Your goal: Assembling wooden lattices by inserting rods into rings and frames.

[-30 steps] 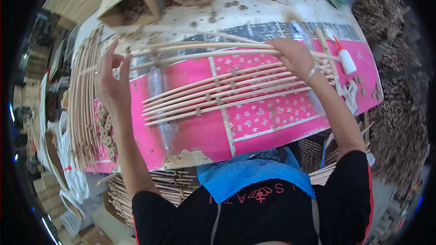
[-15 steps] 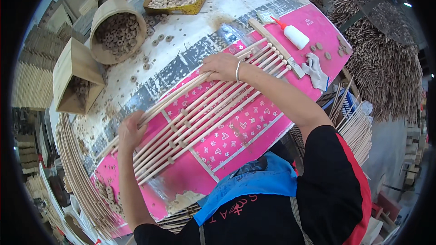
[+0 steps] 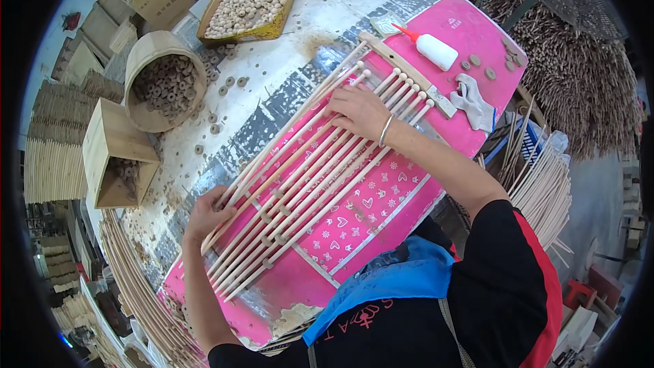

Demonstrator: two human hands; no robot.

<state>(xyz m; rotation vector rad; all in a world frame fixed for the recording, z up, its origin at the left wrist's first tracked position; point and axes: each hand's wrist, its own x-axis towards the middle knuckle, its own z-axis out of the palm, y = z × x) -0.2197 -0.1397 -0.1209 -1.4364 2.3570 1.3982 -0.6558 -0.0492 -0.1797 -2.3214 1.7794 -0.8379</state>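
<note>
Our left hand (image 3: pixel 204 215) pinches the wooden rods (image 3: pixel 306 177) at their near end; our right hand (image 3: pixel 360 112) presses flat, fingers spread, on their far end

Ahead of you on the worn white worktop (image 3: pixel 320 34), a yellow tray of pale wooden beads (image 3: pixel 251 1) sits at the far edge. Left of it stands a round wooden tub of brown rings (image 3: pixel 162 82), with loose rings scattered between them. Nearer you, an open square wooden box (image 3: pixel 117 162) lies tilted. On the pink patterned mat (image 3: pixel 381 218) you've got a white glue bottle with a red tip (image 3: pixel 433 49) and, just beside it, a crumpled grey cloth (image 3: pixel 475 101).
</note>
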